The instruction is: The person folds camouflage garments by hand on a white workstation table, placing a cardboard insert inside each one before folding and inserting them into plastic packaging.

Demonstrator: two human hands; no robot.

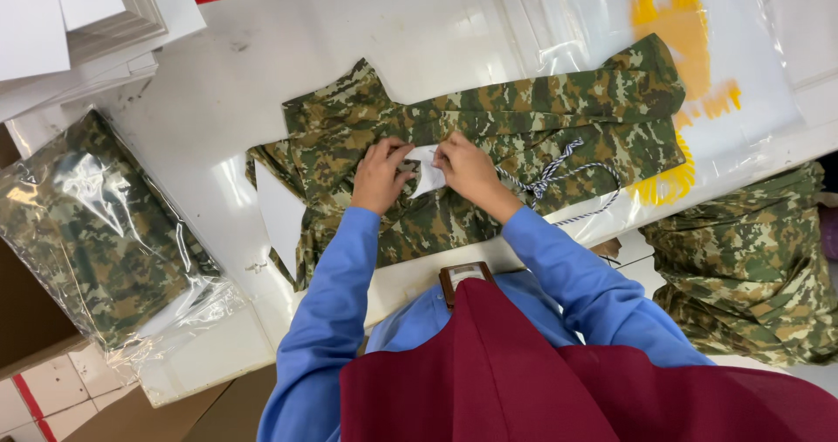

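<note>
Two hands working: I'm seeing left hand [381, 177] and right hand [467, 170] pinching the white tag [427, 170] on the half-folded camouflage garment [524, 119]; bagging is remaining.

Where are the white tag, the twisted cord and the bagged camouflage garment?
White tag [428, 173], head view: middle of the tag, between both hands.
Twisted cord [559, 161], head view: its knotted part on the garment.
Bagged camouflage garment [105, 232], head view: centre of the plastic bag.

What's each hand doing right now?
Left hand: pinching the white tag on the camouflage garment.
Right hand: pinching the same tag's other edge.
</note>
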